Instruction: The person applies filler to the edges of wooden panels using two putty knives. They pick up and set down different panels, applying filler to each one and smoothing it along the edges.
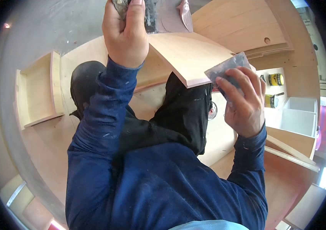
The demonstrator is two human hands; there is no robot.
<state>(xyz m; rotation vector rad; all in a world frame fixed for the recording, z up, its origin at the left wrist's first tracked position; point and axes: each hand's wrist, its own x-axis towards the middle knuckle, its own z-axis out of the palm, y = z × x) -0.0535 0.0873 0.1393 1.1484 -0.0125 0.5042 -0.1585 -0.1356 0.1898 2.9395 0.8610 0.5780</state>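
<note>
Navy cloth covers the person closest to me, the shirt point(163, 180) filling the lower middle of the frame, with a pale blue edge of something point(209, 225) at the very bottom. Black trousers point(182, 119) bend across the centre.

Right of centre, the right hand point(245, 101) grips a flat grey scraper point(224, 71), several fingers bent over its face; the thumb is out of sight. The scraper sits close by the near corner of a pale wooden panel point(193, 57).

At the top, the left hand point(127, 36) closes around a crusted grey piece point(120, 7), thumb laid along it, the rest cut off by the frame. Just beside it is a flat plate point(166, 19) bearing a ridge of pinkish paste point(185, 15); I cannot tell whether piece and plate are joined.

At left, an open wooden tray point(36, 90) stands on edge. At right are two yellow-labelled cans point(276, 79), one above the other, and a white open box point(298, 117). Toward the upper right, a larger wooden board point(236, 23) has a round mark near its edge.
</note>
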